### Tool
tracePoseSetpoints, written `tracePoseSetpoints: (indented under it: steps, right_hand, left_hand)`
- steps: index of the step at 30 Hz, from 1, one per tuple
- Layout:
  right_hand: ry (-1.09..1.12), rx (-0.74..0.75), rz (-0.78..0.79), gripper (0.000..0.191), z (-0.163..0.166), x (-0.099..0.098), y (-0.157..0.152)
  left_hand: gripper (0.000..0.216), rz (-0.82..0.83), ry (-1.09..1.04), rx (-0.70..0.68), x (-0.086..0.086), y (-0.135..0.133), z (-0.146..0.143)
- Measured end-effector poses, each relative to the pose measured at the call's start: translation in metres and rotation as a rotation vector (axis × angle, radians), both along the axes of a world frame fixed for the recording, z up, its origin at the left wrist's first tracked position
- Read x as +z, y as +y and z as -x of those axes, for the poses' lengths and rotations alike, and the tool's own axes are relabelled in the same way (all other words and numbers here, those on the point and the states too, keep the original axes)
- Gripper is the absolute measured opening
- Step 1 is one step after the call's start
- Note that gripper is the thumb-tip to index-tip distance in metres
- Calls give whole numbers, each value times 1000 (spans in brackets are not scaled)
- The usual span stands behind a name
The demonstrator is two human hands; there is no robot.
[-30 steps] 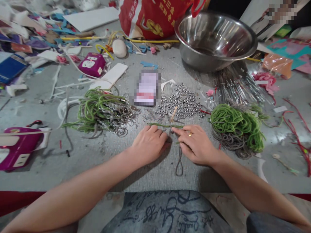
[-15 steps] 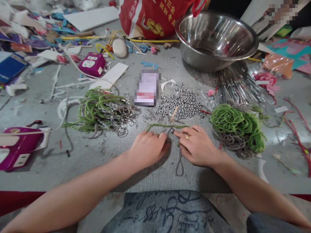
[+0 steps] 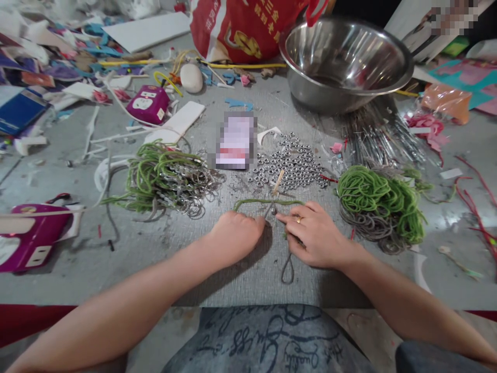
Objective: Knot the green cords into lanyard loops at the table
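A green and grey cord (image 3: 267,201) lies between my hands, its green stretch arching just beyond the fingers. My left hand (image 3: 238,235) is closed, pinching the grey part; its fingertips are partly hidden. A small metal bead (image 3: 274,211) sits on the grey cord, just off the tip of my right index finger. My right hand (image 3: 316,233), with a ring on one finger, has its other fingers curled on the cord. A grey cord loop (image 3: 287,270) hangs out below it toward me. Past the cord lies a spread of metal rings or nuts (image 3: 295,166).
Green-grey cord bundles lie at left (image 3: 151,176) and right (image 3: 380,207). A phone (image 3: 235,140), steel basin (image 3: 345,67) and red bag (image 3: 244,31) stand farther back. Purple power strips (image 3: 31,238) with cables are at left, thin metal strips (image 3: 384,134) at right, scraps behind.
My left hand has drawn slightly left and toward me, widening the gap to my right index finger. The bead shows more plainly. My right hand has barely moved.
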State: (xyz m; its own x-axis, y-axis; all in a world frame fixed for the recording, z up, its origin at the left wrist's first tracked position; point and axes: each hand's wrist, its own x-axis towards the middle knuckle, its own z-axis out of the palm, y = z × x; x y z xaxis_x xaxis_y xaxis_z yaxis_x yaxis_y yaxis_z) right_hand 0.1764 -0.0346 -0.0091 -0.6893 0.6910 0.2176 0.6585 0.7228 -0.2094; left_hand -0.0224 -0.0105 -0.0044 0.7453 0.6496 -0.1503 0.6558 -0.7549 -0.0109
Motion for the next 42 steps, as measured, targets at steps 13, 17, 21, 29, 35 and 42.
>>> tracePoseSetpoints:
  steps: [13, 17, 21, 29, 35, 42]
  right_hand:
    - [-11, 1, 30, 16, 0, 4, 0]
    - [61, -32, 51, 14, -2, 1, 3]
    - [182, -92, 58, 14, -5, -4, 7]
    - [321, -107, 80, 10, 2, -4, 7]
    - [297, -89, 56, 14, 4, -4, 5]
    - [243, -84, -19, 21, 7, -5, 4]
  left_hand:
    - [16, 52, 36, -79, 1, 4, 2]
    - [27, 38, -50, 1, 3, 5, 5]
    - [28, -54, -270, 59, 5, 9, 10]
    - [25, -183, -607, -73, -6, 6, 5]
    - [18, -261, -604, -141, -9, 5, 1]
    - [25, -283, -594, -170, -9, 4, -1]
